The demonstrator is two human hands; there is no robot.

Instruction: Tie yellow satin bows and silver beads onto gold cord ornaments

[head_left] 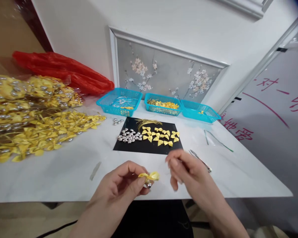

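Observation:
Near the table's front edge, my left hand (124, 185) pinches a yellow ribbon bow (151, 176) with shiny silver beads (149, 185) just below it. To its right, my right hand (186, 168) is raised apart from the bow, its fingers curled and the thumb close to the forefinger. It is slightly blurred, and anything between those fingertips is too small to make out. Beyond both hands lies a black mat (139, 149). On it are a group of silver beads (130, 136), several yellow bows (160, 135) and a bundle of thin gold wires (149, 123).
Three blue baskets (125, 112) line the back, holding yellow pieces and wires. Strands of yellow bows and beads (47, 132) cover the left side, beside a red bag (62, 69). Metal tweezers (201, 160) lie right of the mat; loose beads (118, 121) lie left.

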